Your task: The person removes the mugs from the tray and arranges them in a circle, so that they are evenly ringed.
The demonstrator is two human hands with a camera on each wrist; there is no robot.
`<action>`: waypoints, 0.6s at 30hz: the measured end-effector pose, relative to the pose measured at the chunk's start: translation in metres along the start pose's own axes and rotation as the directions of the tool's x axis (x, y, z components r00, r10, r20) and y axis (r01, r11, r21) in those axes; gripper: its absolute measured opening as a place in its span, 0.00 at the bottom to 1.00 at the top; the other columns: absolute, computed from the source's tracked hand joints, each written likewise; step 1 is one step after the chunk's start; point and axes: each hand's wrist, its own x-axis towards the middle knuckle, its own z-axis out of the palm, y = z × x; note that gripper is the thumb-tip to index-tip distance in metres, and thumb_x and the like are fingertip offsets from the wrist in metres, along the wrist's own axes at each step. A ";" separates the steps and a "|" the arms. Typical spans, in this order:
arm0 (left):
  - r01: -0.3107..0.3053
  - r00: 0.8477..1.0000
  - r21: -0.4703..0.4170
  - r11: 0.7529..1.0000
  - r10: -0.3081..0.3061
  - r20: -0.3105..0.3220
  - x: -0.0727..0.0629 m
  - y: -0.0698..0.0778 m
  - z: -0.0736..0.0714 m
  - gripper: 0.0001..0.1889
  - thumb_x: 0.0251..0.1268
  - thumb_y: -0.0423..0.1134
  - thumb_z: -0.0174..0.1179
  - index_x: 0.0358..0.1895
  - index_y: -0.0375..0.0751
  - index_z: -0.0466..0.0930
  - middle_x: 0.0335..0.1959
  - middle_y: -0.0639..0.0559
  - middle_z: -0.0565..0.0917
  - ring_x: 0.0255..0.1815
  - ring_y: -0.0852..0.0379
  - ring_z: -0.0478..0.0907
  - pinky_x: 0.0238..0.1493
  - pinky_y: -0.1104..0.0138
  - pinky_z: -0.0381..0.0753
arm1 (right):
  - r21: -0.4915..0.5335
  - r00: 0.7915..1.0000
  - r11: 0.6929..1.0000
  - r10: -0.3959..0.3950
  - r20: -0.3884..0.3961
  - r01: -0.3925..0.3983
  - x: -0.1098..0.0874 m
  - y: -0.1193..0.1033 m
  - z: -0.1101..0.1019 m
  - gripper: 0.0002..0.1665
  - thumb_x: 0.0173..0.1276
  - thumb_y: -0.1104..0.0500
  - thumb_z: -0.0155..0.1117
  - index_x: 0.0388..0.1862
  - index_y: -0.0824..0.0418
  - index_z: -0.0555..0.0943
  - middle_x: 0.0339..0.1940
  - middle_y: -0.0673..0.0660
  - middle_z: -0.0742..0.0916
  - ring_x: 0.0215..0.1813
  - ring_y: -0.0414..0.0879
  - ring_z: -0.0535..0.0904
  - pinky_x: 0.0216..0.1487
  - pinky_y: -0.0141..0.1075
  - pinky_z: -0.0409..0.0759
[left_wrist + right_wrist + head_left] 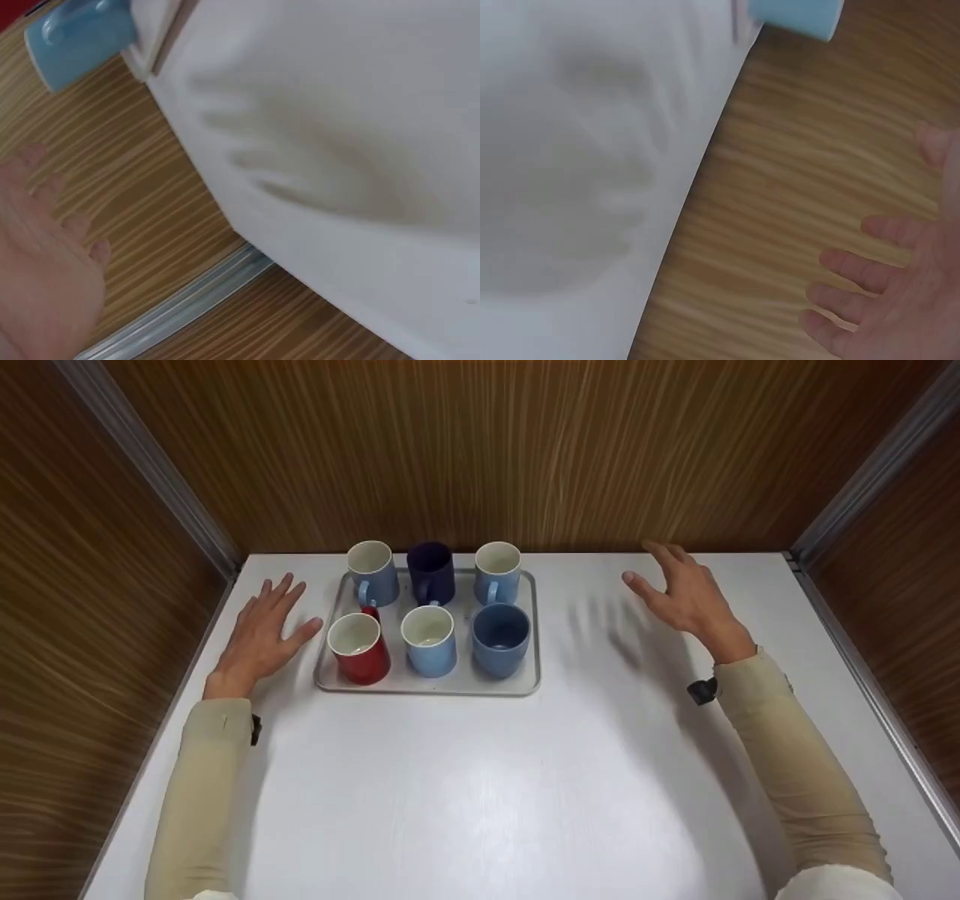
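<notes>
A pale tray point(465, 681) bears two rows of upright mugs in the head view. In front stand a red mug point(366, 664), a light blue mug point(435, 656) and a slate-blue cup point(499, 660). Behind them are a blue mug point(381, 585), a dark navy mug point(435, 585) and another light blue mug point(504, 585). My left hand point(259, 639) is held just left of the tray, fingers spread, thumb toward the red mug. Well to the right of the tray, my right hand point(691, 596) hovers with fingers extended. Neither hand holds anything.
The white table point(450, 795) casts back shadows of both hands and forearms. Wood-grain panels point(525, 450) close off the back and both sides, with metal strips point(855, 487) at the corners. A dark wrist device point(703, 691) hangs under the right cuff.
</notes>
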 end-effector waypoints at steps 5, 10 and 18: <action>-0.032 0.999 -0.020 0.999 0.032 0.030 -0.016 -0.005 0.012 0.47 0.76 0.70 0.52 0.89 0.51 0.51 0.91 0.44 0.47 0.91 0.37 0.36 0.87 0.36 0.37 | 0.116 0.999 0.992 -0.048 0.020 0.046 -0.002 -0.018 0.012 0.48 0.82 0.31 0.53 0.87 0.60 0.61 0.85 0.69 0.66 0.84 0.70 0.61 0.82 0.70 0.58; -0.023 0.995 -0.023 0.999 0.025 0.093 -0.029 -0.008 0.024 0.47 0.75 0.67 0.56 0.89 0.50 0.51 0.91 0.45 0.48 0.91 0.38 0.38 0.86 0.34 0.40 | 0.184 0.995 0.979 -0.094 0.044 0.084 -0.005 -0.036 0.029 0.46 0.82 0.33 0.55 0.86 0.58 0.63 0.84 0.67 0.68 0.85 0.66 0.61 0.82 0.68 0.59; -0.015 0.990 -0.006 1.000 0.016 0.138 -0.034 -0.007 0.041 0.54 0.70 0.73 0.58 0.89 0.47 0.50 0.91 0.45 0.47 0.91 0.38 0.38 0.86 0.34 0.39 | 0.283 0.989 0.954 -0.125 0.075 0.099 -0.013 -0.057 0.055 0.44 0.81 0.33 0.56 0.85 0.55 0.65 0.83 0.63 0.71 0.85 0.61 0.64 0.82 0.66 0.62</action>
